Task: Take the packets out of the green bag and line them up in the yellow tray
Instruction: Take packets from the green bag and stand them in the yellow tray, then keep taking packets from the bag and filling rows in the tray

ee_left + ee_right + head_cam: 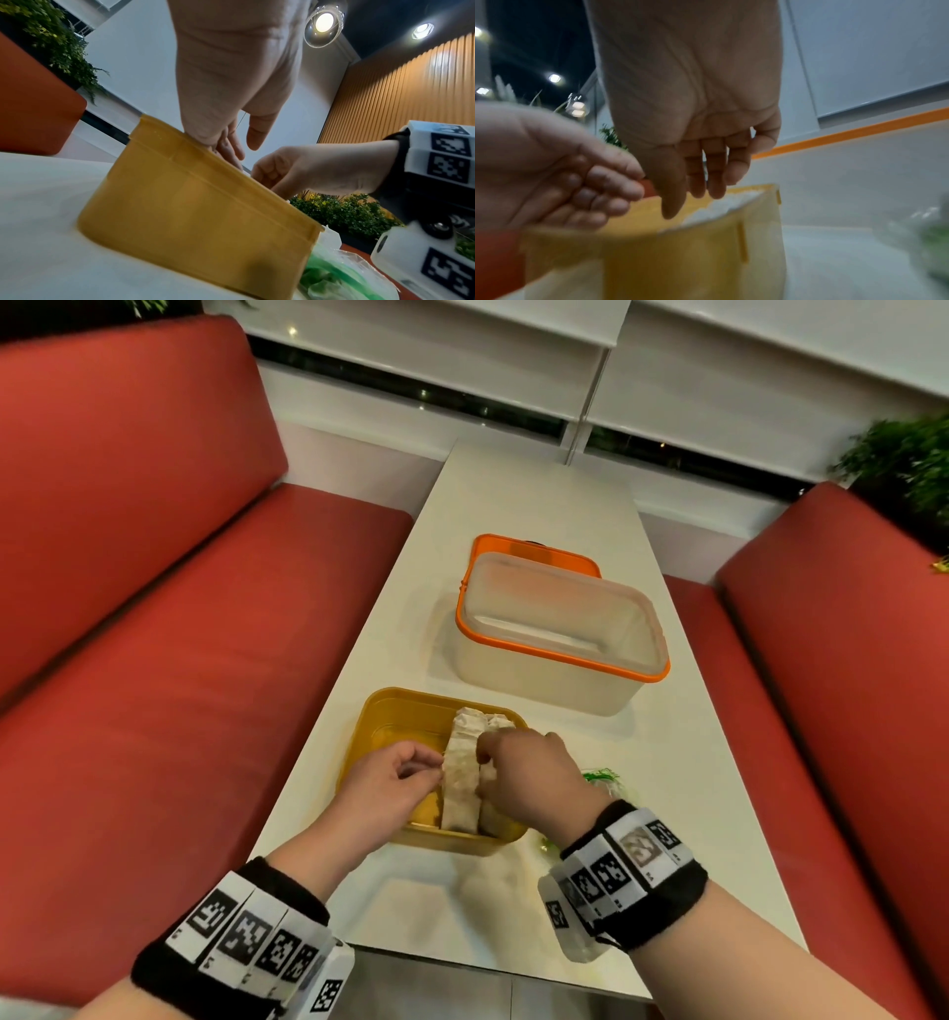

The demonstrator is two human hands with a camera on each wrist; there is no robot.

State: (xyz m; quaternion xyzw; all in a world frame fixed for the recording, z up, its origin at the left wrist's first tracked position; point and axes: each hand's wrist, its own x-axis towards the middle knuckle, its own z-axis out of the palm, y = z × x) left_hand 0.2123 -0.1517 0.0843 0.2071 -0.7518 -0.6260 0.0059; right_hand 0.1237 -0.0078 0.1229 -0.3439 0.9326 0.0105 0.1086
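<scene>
The yellow tray [382, 711] [195, 213] [680, 253] sits on the white table just in front of me. Two pale packets stand lengthwise side by side at its right: the left packet [459, 775] and the right packet [497, 722], white tops [721, 206]. My left hand [436, 765] [239, 146] hangs over the tray with loosely curled fingers touching the left packet's left edge. My right hand [482, 752] [690, 194] reaches down with straight fingers onto the packets' tops. The green bag [601, 775] [331, 278] [934, 239] lies right of the tray, mostly hidden by my right wrist.
A clear box with an orange rim [560, 629] stands behind the tray, its orange lid [534, 549] lying beyond it. Red bench seats [179, 660] flank the narrow table [534, 495]. The table's near edge runs just under my wrists.
</scene>
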